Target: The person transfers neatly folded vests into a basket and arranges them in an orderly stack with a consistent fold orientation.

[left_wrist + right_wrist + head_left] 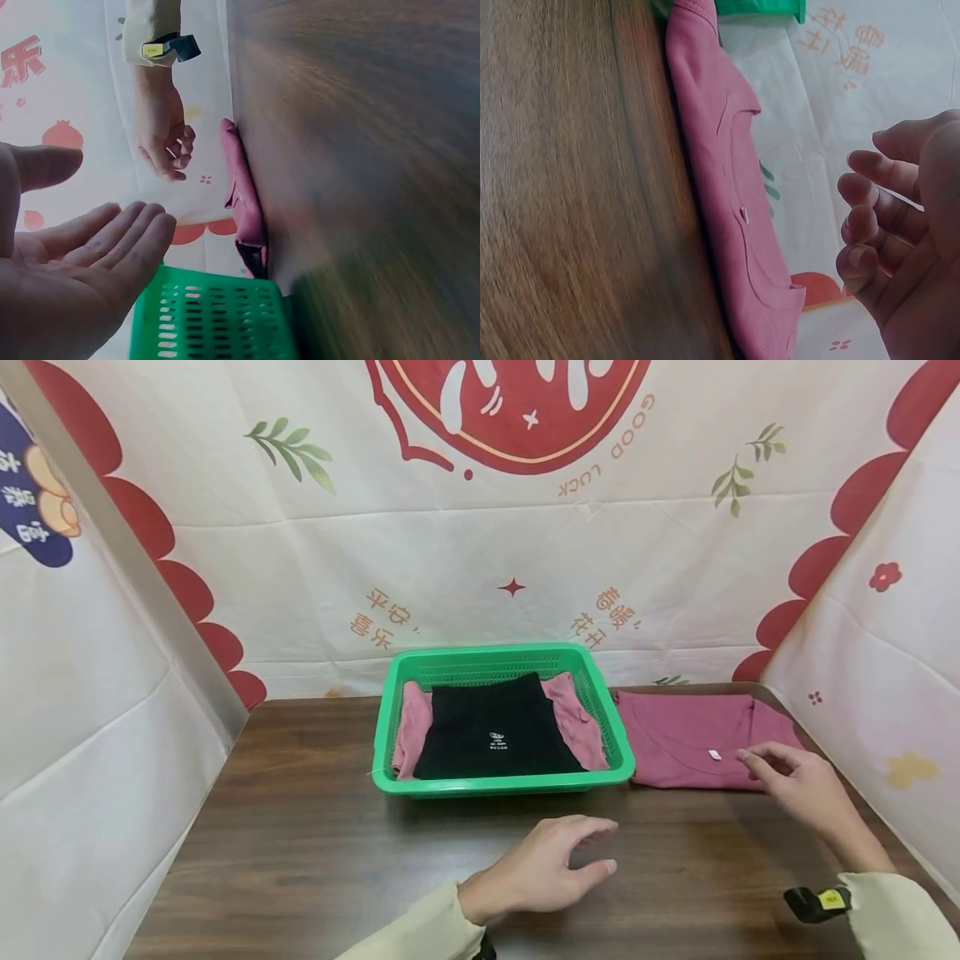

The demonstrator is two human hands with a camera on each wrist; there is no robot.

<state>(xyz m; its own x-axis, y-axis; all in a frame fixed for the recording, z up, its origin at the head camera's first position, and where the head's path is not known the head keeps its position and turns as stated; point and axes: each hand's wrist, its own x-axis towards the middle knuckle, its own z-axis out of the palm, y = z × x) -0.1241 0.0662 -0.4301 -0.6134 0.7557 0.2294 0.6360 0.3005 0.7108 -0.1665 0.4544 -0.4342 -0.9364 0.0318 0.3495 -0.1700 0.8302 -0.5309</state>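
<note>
A folded pink shirt [675, 735], with a curved neckline and a small white label [715, 755], lies flat at the right of the table. My right hand [806, 785] hovers by its right front part, fingers loosely bent; the right wrist view shows nothing in that hand [900, 217]. Left of the shirt stands a green plastic basket [504, 787]. In it a folded black garment [487, 718] with a small white print lies over pink cloth [573, 718]. My left hand [543, 864] is in front of the basket, empty, thumb apart from the extended fingers.
The brown wooden table [300, 852] ends at a printed white cloth backdrop [480, 560] behind. Similar cloth walls stand at the left and right sides. The basket's right rim comes close beside the pink shirt. A black wrist device [817, 903] sits at my right cuff.
</note>
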